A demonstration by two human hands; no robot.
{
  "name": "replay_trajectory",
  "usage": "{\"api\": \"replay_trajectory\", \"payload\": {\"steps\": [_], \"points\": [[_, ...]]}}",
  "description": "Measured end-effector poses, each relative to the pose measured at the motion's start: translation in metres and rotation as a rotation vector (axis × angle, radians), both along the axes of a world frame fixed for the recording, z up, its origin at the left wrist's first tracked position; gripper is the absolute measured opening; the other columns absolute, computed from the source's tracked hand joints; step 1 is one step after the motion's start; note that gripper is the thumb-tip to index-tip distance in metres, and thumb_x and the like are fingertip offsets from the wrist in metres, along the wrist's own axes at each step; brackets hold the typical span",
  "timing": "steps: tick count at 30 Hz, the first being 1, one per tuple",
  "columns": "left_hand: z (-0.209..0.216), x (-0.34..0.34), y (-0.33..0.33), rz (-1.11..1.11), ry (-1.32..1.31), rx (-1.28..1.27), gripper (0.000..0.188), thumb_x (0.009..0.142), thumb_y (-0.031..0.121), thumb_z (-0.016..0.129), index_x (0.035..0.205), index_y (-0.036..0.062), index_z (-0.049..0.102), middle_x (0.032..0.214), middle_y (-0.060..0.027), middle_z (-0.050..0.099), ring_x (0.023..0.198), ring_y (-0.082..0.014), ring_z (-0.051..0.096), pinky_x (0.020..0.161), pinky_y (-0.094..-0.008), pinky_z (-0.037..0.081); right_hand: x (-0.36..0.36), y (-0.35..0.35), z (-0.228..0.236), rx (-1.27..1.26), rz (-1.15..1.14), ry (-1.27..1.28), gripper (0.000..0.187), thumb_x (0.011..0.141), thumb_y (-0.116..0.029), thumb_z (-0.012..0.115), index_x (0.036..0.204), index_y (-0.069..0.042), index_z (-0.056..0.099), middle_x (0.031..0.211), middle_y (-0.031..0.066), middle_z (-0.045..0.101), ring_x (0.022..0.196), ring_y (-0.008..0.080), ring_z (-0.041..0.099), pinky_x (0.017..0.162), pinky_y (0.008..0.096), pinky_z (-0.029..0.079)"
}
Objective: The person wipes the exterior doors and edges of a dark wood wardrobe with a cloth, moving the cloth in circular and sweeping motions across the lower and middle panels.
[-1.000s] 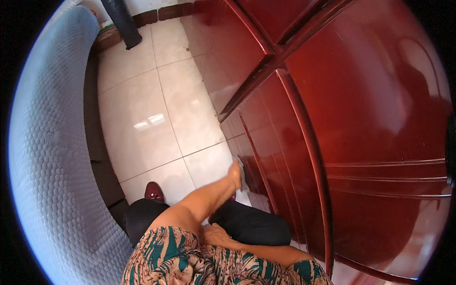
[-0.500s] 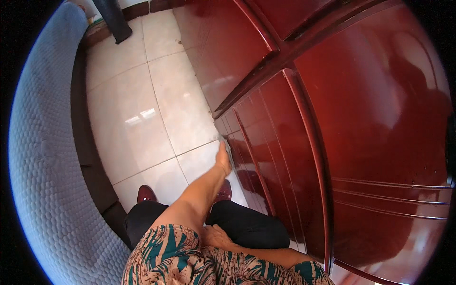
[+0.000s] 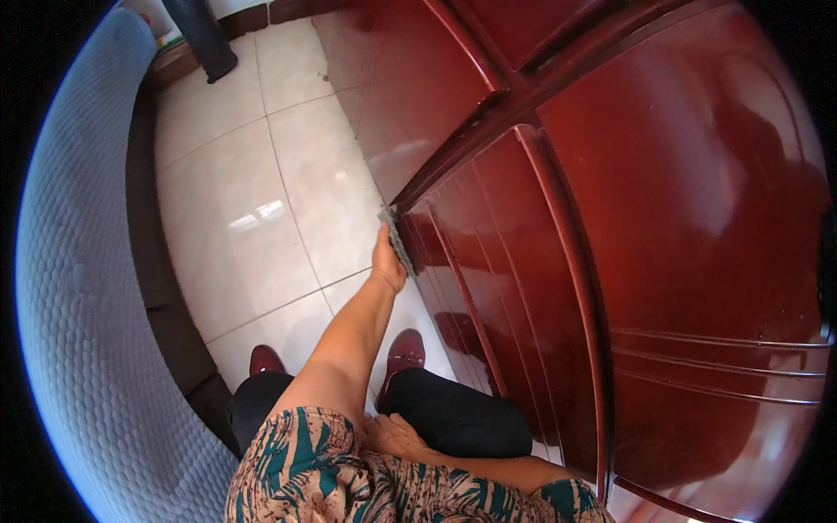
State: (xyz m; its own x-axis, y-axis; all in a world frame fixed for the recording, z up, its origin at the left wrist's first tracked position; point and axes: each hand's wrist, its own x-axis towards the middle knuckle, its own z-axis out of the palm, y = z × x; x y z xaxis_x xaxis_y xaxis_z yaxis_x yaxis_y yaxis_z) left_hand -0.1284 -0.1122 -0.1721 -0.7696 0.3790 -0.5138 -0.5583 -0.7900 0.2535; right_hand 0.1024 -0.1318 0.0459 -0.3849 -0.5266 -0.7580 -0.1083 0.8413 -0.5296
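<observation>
My left arm reaches forward and down, and my left hand is closed around a grey cloth. The cloth lies against the lower edge of a glossy dark-red wooden panel, close to the tiled floor. Most of the cloth is hidden behind my fingers. My right hand rests by my thigh, below the left upper arm, with its fingers curled and nothing visible in them. The left sleeve covers part of it.
A bed or seat with a pale blue quilted cover runs along the left. Cream floor tiles stretch between it and the red furniture. At the far end stands a dark post-like leg. My dark-red shoes are on the floor.
My left hand has moved forward and slightly left along the panel's bottom edge with the cloth, which now shows more. My right hand has stayed nearly in place.
</observation>
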Motion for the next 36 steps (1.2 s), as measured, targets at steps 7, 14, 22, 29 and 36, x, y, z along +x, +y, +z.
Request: {"api": "replay_trajectory", "payload": {"steps": [7, 14, 22, 29, 36], "points": [[-0.006, 0.032, 0.008, -0.234, -0.126, -0.142, 0.084, 0.085, 0.067, 0.036, 0.144, 0.0087, 0.024, 0.148, -0.0115, 0.026, 0.136, -0.0264, 0.022, 0.109, -0.0457, 0.015, -0.001, -0.004, 0.0, 0.022, 0.082, -0.03, 0.03, 0.086, -0.023, 0.046, 0.109, -0.006, 0.055, 0.108, 0.0124, 0.056, 0.099, 0.0253, 0.051, 0.086, 0.0352, 0.035], [0.007, 0.143, 0.044, -0.539, -0.33, -0.18, 0.072, 0.091, 0.06, 0.027, 0.14, 0.0076, 0.033, 0.142, -0.0088, 0.038, 0.127, -0.0263, 0.036, 0.102, -0.0429, 0.028, 0.035, 0.009, -0.064, -0.143, -0.019, 0.104, 0.031, 0.084, -0.028, 0.049, 0.103, -0.005, 0.059, 0.107, 0.0125, 0.057, 0.104, 0.0243, 0.051, 0.089, 0.036, 0.035], [0.04, 0.12, 0.017, -0.451, -0.264, -0.474, 0.026, 0.088, 0.029, 0.037, 0.094, 0.0115, 0.056, 0.084, -0.0045, 0.057, 0.076, -0.0186, 0.055, 0.071, -0.0377, 0.046, 0.051, 0.006, -0.096, -0.349, -0.063, 0.159, 0.028, 0.083, -0.024, 0.051, 0.098, -0.003, 0.062, 0.107, 0.0147, 0.06, 0.102, 0.0254, 0.054, 0.087, 0.0362, 0.038], [0.043, 0.136, 0.016, -0.43, -0.155, -0.396, 0.032, 0.086, 0.023, 0.056, 0.112, 0.0053, 0.051, 0.095, -0.0087, 0.057, 0.083, -0.0194, 0.053, 0.069, -0.0312, 0.044, 0.012, -0.007, -0.029, -0.147, 0.053, 0.028, 0.024, 0.08, -0.023, 0.054, 0.082, -0.003, 0.067, 0.09, 0.0142, 0.066, 0.093, 0.0273, 0.058, 0.083, 0.0383, 0.041], [0.038, 0.125, 0.024, -0.314, -0.236, -0.685, 0.034, 0.084, 0.022, 0.062, 0.111, 0.0058, 0.047, 0.096, -0.0081, 0.055, 0.082, -0.0195, 0.053, 0.064, -0.0348, 0.046, 0.042, -0.006, -0.064, -0.286, -0.137, 0.208, 0.026, 0.081, -0.029, 0.052, 0.084, -0.009, 0.069, 0.082, 0.0116, 0.066, 0.079, 0.0299, 0.061, 0.077, 0.0438, 0.04]]}}
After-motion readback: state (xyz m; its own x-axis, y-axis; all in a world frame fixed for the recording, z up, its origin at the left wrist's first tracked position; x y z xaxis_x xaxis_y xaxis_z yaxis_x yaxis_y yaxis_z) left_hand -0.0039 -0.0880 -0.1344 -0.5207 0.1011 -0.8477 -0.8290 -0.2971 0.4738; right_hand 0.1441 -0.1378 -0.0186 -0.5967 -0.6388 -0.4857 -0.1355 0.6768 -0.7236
